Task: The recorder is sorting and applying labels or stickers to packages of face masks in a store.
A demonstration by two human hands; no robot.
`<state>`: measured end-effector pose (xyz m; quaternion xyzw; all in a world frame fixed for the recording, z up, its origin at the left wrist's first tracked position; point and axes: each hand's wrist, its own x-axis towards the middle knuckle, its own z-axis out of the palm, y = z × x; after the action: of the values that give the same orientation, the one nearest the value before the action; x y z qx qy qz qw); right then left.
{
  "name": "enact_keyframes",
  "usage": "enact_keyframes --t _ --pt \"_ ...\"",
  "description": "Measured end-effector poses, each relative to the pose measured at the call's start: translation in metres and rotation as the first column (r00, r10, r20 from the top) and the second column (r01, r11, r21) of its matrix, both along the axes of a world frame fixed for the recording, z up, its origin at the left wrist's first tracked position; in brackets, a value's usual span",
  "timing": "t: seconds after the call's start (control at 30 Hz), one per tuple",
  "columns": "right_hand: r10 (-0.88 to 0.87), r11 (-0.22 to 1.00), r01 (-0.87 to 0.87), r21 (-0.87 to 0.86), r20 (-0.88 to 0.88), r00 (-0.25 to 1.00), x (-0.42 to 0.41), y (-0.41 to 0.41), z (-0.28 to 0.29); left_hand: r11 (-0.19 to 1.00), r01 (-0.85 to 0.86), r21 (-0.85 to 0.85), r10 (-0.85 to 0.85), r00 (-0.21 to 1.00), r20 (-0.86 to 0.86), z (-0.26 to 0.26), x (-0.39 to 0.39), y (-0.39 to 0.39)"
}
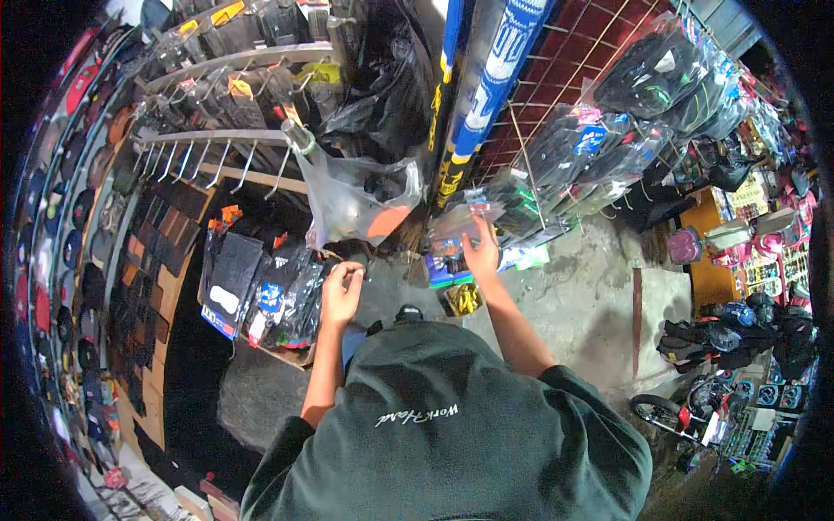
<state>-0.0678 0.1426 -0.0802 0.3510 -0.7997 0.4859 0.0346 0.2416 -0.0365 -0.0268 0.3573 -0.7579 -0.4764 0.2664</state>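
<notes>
My left hand (342,293), its fingers loosely curled, is beside several dark items in clear plastic packets (277,303). Whether something thin is pinched in it cannot be made out. A paler dark packet (231,270) leans to the left of these. Just above my left hand a clear plastic bag (358,202) with an orange patch hangs from the end of a metal rail. My right hand (481,254) reaches up against clear packets (449,238) on the wire rack, its fingertips at their upper part; its grip is unclear. Below it is a packet with yellow contents (462,299).
Rails with metal hooks (215,156) project at upper left. Blue and white scarves (495,84) hang ahead, by a wire grid (560,71) with bagged goods (573,143). Caps (78,247) and wallets (153,251) line the left. A motorcycle (690,410) stands at right on concrete floor (573,280).
</notes>
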Motion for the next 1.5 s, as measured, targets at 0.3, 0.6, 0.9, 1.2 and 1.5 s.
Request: enact_keyframes --t 0.3,0.6,0.9,1.2,1.5 --pt "-0.019 0.999 0.013 -0.048 -0.110 0.994 0.006 0.002 0.003 1.000 -0.011 -0.029 0.011 1.000 -0.005 0.003 0.017 -0.016" --pt "0.028 1.000 -0.027 -0.011 0.058 0.998 0.030 -0.002 -0.026 0.976 -0.116 -0.183 0.118 0.993 0.000 0.036 0.053 -0.033" --pt "0.418 0.894 -0.443 0.072 0.223 0.880 0.114 -0.067 0.021 0.886 -0.363 -0.287 0.386 0.922 0.024 0.049 0.155 -0.060" --pt "0.798 0.578 -0.815 -0.039 0.234 0.555 0.222 -0.182 0.038 0.562 -0.733 -0.383 0.817 0.565 0.119 -0.009 0.273 -0.089" --pt "0.858 0.425 -0.891 0.157 0.242 0.452 0.274 -0.235 0.052 0.491 -0.817 -0.301 0.809 0.300 0.505 -0.057 0.306 -0.126"
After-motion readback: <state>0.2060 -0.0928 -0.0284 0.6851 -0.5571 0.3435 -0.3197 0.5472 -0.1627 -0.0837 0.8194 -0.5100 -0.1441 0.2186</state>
